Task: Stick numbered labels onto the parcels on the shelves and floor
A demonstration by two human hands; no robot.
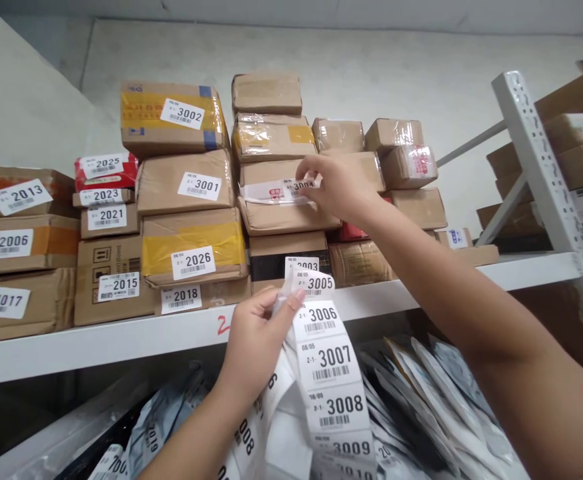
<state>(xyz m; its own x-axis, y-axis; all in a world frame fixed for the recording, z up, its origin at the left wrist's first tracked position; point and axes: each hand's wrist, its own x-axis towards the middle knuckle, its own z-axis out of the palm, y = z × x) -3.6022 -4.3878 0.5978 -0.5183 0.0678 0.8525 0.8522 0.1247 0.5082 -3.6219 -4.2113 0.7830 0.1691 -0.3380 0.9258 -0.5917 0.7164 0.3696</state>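
Observation:
My left hand point(257, 337) grips a long strip of numbered barcode labels point(328, 360), thumb pressed on it near the label 3005. The strip hangs down in loops in front of the lower shelf. My right hand point(344, 187) reaches up to a cardboard box point(284, 219) in the middle stack. Its thumb and fingertips are closed at the right end of a single label, 3004 point(298, 189), which lies against the box front. A label 3003 point(302, 262) on the box below is partly covered by the strip's top.
Stacked cardboard boxes, many labelled, such as 3002 point(174, 120) and 2006 point(21, 243), stand on a white metal shelf point(121, 340). A perforated upright point(541, 160) rises at the right. Bagged parcels point(441, 393) fill the shelf below.

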